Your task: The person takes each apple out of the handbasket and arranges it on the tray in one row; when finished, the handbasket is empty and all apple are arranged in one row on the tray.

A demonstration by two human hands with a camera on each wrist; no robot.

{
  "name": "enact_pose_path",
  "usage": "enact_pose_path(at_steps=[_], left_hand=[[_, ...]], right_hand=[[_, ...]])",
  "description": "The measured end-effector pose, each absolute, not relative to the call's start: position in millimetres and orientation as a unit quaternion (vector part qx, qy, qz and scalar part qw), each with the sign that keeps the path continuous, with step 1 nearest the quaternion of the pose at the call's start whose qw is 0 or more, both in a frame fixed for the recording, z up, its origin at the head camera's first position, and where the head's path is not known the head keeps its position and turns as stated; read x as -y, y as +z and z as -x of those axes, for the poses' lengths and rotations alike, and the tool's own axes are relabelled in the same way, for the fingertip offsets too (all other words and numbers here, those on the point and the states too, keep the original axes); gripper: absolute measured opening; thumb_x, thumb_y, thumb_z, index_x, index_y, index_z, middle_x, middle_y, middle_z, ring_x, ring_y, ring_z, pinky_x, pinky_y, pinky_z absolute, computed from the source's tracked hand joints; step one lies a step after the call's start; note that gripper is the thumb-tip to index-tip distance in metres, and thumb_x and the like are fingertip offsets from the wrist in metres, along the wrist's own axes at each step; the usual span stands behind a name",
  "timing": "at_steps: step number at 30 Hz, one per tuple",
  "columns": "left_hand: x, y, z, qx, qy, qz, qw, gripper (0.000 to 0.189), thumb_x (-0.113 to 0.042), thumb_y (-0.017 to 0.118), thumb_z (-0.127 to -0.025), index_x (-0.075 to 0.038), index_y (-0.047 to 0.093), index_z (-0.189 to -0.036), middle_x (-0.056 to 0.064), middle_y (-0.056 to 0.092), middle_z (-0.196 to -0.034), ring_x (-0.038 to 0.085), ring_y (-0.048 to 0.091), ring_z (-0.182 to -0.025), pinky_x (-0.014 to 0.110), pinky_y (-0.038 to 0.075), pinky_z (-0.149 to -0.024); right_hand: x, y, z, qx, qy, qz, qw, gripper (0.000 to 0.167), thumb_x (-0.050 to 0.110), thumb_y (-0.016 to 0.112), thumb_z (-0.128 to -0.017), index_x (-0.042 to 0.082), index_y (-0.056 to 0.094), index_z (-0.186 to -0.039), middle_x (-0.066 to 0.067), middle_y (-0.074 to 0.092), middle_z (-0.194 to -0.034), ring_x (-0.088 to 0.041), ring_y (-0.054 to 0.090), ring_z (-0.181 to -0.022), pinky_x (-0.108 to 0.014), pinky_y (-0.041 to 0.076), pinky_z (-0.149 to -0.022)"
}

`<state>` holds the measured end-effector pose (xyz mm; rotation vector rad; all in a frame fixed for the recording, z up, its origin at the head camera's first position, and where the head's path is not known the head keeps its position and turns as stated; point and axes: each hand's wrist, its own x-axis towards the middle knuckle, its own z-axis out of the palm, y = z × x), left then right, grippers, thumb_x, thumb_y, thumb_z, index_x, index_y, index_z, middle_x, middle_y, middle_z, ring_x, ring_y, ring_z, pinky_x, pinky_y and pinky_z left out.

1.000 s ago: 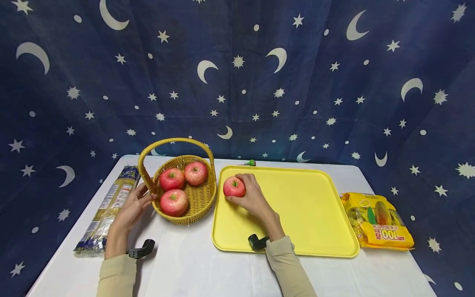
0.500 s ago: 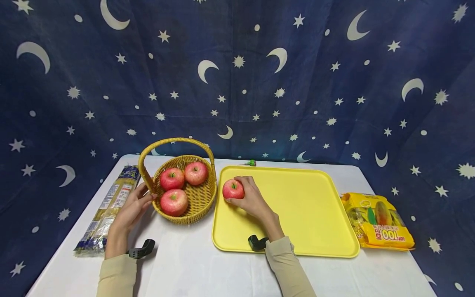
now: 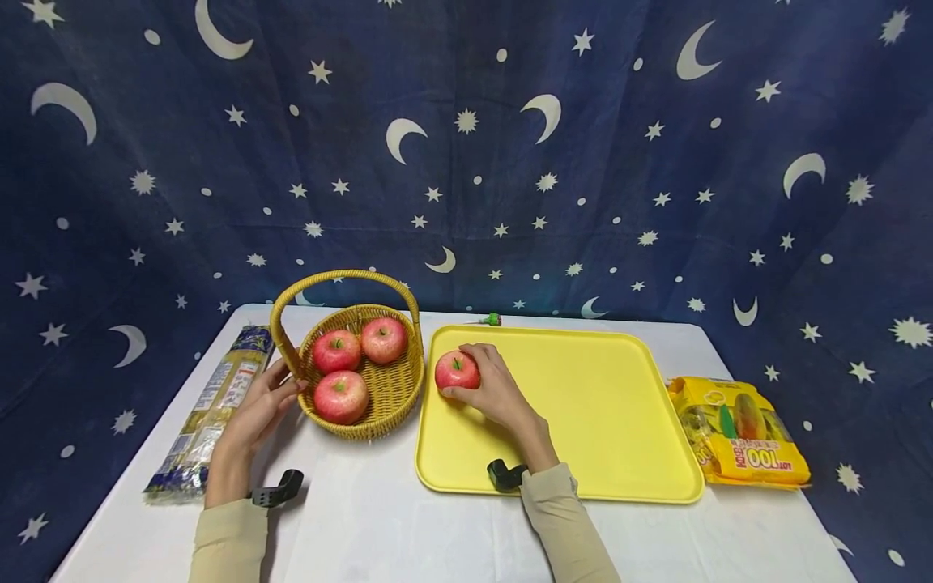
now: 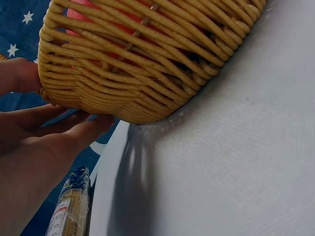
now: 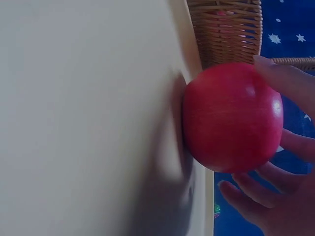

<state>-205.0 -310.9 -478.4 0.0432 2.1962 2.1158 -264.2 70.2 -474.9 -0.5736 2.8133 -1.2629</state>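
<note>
My right hand (image 3: 497, 390) holds a red apple (image 3: 457, 370) with thumb and fingers around its sides. This apple sits at the left end of a yellow tray (image 3: 583, 405), its underside right at the surface in the right wrist view. On the left, a wicker basket (image 3: 397, 397) with a tall arched handle contains three more apples (image 3: 341, 397). My left hand (image 3: 255, 413) grips the basket's left side near the foot of the handle. In the left wrist view its thumb lies at the rim and its fingers (image 4: 93, 129) against the woven wall.
A long clear packet with a blue end (image 3: 211, 421) lies left of the basket. A yellow printed bag (image 3: 743, 437) stands against the tray's right edge. Behind the tray lies a small green object (image 3: 494, 320). A dark blue star-and-moon curtain (image 3: 466, 146) hangs behind the white table (image 3: 364, 510).
</note>
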Motion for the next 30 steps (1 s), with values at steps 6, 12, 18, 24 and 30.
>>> enact_pose_path(at_steps=[6,12,18,24,30], left_hand=[[310.9,-476.9,205.9,-0.723,0.689,-0.015,0.048,0.071,-0.001,0.047,-0.103,0.007,0.006,-0.162,0.033,0.010,-0.167,-0.002,0.048,-0.122,0.007,0.046,-0.096],[310.1,-477.3,206.3,-0.720,0.692,-0.020,0.045,0.071,-0.002,0.046,-0.104,0.007,0.006,-0.162,0.034,0.010,-0.166,-0.003,0.049,-0.120,0.008,0.047,-0.095],[310.5,-479.2,204.5,-0.713,0.700,-0.018,0.040,0.071,-0.001,0.046,-0.104,0.008,0.006,-0.161,0.034,0.010,-0.166,-0.005,0.051,-0.118,0.008,0.048,-0.095],[311.7,-478.7,203.8,-0.703,0.710,-0.021,0.041,0.073,-0.001,0.048,-0.104,0.008,0.004,-0.161,0.035,0.006,-0.166,-0.007,0.051,-0.119,0.008,0.047,-0.096],[312.3,-479.3,204.3,-0.697,0.715,-0.009,0.047,0.074,-0.003,0.049,-0.104,0.006,0.004,-0.162,0.032,0.008,-0.168,-0.005,0.051,-0.119,0.008,0.048,-0.096]], right_hand=[[-74.1,-465.1,262.2,-0.891,-0.411,0.190,-0.042,0.064,0.028,0.084,-0.085,0.011,0.058,-0.141,-0.013,0.051,-0.145,-0.032,0.045,-0.136,-0.053,0.044,-0.115],[-72.2,-453.3,257.8,-0.871,-0.425,0.226,-0.094,0.055,0.022,0.084,-0.086,0.010,0.063,-0.135,-0.011,0.057,-0.141,-0.032,0.049,-0.135,-0.055,0.042,-0.116],[-57.6,-446.7,252.6,-0.846,-0.443,0.272,-0.117,0.050,0.018,0.084,-0.085,0.007,0.065,-0.129,-0.010,0.063,-0.132,-0.031,0.058,-0.123,-0.049,0.050,-0.108],[-35.7,-444.2,247.1,-0.829,-0.444,0.328,-0.090,0.049,0.020,0.083,-0.087,0.007,0.064,-0.130,-0.012,0.064,-0.129,-0.034,0.061,-0.116,-0.046,0.056,-0.100],[-14.4,-441.0,244.3,-0.827,-0.437,0.353,-0.028,0.051,0.025,0.080,-0.091,0.009,0.061,-0.136,-0.008,0.064,-0.132,-0.031,0.062,-0.116,-0.044,0.053,-0.101]])
